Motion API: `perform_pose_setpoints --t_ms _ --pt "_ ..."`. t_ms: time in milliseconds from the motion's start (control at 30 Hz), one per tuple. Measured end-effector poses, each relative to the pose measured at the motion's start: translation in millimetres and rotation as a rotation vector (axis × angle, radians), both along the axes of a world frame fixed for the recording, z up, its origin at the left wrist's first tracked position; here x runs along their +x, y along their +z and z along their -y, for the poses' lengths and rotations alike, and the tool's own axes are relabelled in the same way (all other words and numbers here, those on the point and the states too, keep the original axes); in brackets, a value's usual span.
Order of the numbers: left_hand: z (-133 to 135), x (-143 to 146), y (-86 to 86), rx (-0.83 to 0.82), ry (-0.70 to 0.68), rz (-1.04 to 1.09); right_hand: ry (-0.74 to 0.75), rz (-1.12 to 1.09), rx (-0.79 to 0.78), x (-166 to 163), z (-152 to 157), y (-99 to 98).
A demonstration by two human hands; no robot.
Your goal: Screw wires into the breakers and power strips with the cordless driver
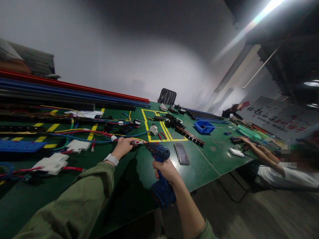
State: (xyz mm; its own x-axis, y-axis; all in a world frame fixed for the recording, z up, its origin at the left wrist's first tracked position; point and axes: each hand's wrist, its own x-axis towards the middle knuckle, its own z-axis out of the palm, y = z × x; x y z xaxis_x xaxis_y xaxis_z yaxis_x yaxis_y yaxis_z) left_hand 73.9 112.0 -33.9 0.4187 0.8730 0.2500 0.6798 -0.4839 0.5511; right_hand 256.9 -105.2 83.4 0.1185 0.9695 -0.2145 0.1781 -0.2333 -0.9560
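My right hand [166, 171] is wrapped round the grip of a blue cordless drill [159, 156], whose nose points left over the green table [139, 172]. The drill's tip meets a small white and red part [138, 142] that my left hand [124, 147] pinches just above the table. A red wire [104, 134] runs left from that part. My left wrist wears a white band, and both arms are in olive sleeves.
White connector blocks [53, 163], coloured wires and a blue strip [20, 146] lie at the left. Long red, blue and black rails [74, 93] line the far edge. A blue bin [204, 126] and black parts sit beyond. Another person's arms [259, 151] rest on the table at right.
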Motion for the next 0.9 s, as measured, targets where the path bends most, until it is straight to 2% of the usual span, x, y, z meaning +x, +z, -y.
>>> perform_pose_setpoints --t_ms 700,900 --pt "4 0 6.2 0.008 -0.022 0.030 -0.020 0.047 -0.070 -5 5 10.7" --pt "4 0 6.0 0.017 -0.012 0.023 -0.027 0.058 -0.075 -4 5 7.7"
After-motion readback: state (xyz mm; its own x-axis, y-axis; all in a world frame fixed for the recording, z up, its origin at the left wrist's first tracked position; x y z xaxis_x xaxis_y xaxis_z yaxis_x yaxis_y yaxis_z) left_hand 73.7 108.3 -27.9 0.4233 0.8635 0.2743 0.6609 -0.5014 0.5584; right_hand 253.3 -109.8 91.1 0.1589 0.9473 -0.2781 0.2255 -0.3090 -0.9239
